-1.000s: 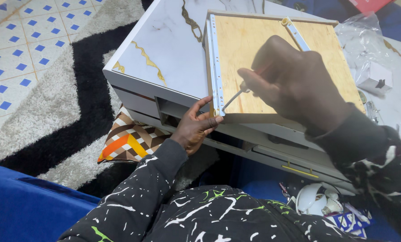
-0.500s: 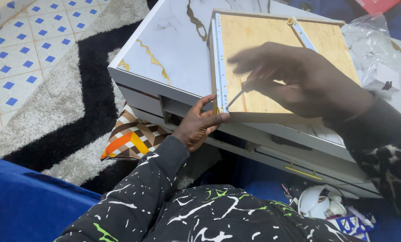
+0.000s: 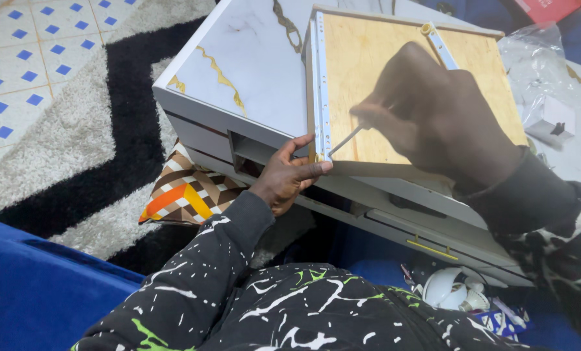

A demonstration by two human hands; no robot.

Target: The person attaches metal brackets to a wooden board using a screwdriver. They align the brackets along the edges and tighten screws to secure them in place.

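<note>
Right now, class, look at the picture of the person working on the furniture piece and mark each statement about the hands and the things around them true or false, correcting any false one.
1. The right hand holds a thin metal tool whose tip points at the white metal rail. True.
2. The left hand lies flat on the carpet. False: it grips the near corner of the plywood panel, thumb by the rail's end.
3. The plywood panel rests on a white marble-patterned cabinet. True.
4. A patterned cushion sits on top of the cabinet. False: it lies below, beside the cabinet's edge.
5. The rail runs along the panel's left edge. True.
</note>
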